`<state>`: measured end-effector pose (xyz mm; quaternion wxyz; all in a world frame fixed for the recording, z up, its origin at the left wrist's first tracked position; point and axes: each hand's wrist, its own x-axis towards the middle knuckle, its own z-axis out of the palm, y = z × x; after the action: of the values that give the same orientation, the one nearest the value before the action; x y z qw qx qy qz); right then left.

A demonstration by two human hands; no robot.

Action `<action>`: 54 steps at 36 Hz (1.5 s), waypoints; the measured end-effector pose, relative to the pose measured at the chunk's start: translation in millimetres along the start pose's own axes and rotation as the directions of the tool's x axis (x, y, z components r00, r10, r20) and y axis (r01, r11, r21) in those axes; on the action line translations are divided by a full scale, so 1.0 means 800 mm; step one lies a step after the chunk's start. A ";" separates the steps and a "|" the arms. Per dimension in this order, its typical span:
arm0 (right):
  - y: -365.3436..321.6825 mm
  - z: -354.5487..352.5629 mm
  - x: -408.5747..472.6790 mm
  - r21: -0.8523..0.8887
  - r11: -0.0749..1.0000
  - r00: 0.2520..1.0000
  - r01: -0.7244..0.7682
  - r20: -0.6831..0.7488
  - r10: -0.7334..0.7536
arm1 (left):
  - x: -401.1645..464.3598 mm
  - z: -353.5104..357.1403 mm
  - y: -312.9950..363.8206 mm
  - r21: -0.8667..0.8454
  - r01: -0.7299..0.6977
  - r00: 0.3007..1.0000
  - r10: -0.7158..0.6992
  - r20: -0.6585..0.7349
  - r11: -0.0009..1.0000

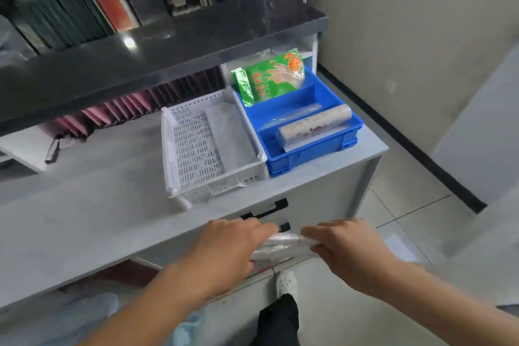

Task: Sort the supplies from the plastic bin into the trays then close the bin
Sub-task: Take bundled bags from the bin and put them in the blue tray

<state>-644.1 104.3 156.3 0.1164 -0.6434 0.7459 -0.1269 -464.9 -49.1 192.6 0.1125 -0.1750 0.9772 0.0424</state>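
At the lower centre of the frame a clear plastic packet (280, 244) is held between both hands, below the front edge of the white counter (84, 227). The left hand (233, 244) is closed over the packet's left end and the right hand (342, 247) pinches its right end; the packet is blurred and its contents cannot be identified. It is judged light, limp and slippery, likely to sag or slide if held at one point only, so a grip at both ends or a flat hand beneath the middle is advised. At centre frame a white perforated tray (191, 146) is noted, with a flat clear bag lying along its right side. Touching it on the right is a blue tray (311, 154), in which a green glove packet (269, 78) leans at the back and a film roll (314, 123) lies at the front. The plastic bin itself is not clearly seen.
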 end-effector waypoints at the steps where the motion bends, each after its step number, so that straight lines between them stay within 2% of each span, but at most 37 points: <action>1: 0.011 -0.005 0.006 -0.024 1.000 1.000 -0.005 0.002 0.005 | 0.016 -0.003 -0.006 0.001 -0.022 1.000 0.022 0.001 1.000; 4: 0.039 -0.033 0.034 -0.126 0.991 0.998 -0.054 -0.029 0.051 | 0.063 -0.018 -0.028 -0.045 -0.050 0.998 0.048 -0.033 0.998; 7: 0.059 -0.067 0.067 -0.158 0.977 0.980 -0.147 -0.157 0.122 | 0.109 -0.038 -0.049 -0.090 -0.058 0.993 0.049 -0.103 0.994; 13: 0.087 -0.138 0.152 -0.214 0.956 0.969 -0.199 -0.185 0.161 | 0.189 -0.088 -0.107 -0.213 -0.042 0.982 0.001 -0.188 0.976; 20: 0.131 -0.181 0.242 -0.264 0.932 0.967 -0.248 -0.017 0.252 | 0.261 -0.112 -0.169 -0.289 0.009 0.966 -0.083 -0.243 0.957; 23: 0.154 -0.182 0.268 -0.257 0.927 0.961 -0.271 -0.024 0.275 | 0.283 -0.110 -0.181 -0.391 0.037 0.972 -0.124 -0.199 0.920; 26: 0.180 -0.177 0.295 -0.234 0.942 0.971 -0.240 -0.053 0.234 | 0.308 -0.101 -0.194 -0.513 0.061 0.972 -0.167 -0.164 0.856; 31: 0.227 -0.168 0.353 -0.199 0.963 0.983 -0.181 -0.071 0.170 | 0.350 -0.069 -0.211 -0.658 0.065 0.931 -0.283 -0.231 0.750; 37: 0.268 -0.141 0.418 -0.185 0.976 0.993 -0.114 -0.042 0.108 | 0.390 -0.036 -0.217 -0.712 0.204 0.843 -0.491 -0.221 0.672; 41: 0.293 -0.117 0.441 -0.183 0.981 0.996 -0.064 -0.067 0.052 | 0.410 -0.025 -0.212 -0.684 0.286 0.786 -0.573 -0.233 0.671; 45: 0.316 -0.099 0.456 -0.115 0.991 0.997 -0.062 -0.062 0.055 | 0.429 -0.024 -0.203 -0.611 0.383 0.775 -0.601 -0.196 0.693; 50: 0.341 -0.078 0.469 -0.146 0.987 0.996 -0.062 0.054 0.071 | 0.441 -0.023 -0.191 -0.496 0.479 0.787 -0.605 -0.124 0.724; 54: 0.354 -0.074 0.480 -0.053 0.996 0.986 -0.075 0.144 0.081 | 0.446 -0.025 -0.189 -0.532 0.502 0.723 -0.669 -0.174 0.682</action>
<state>-983.5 -233.9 112.1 0.1601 -0.6238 0.7629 -0.0572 -741.5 -311.7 121.9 -0.1017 -0.5091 0.8321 0.1951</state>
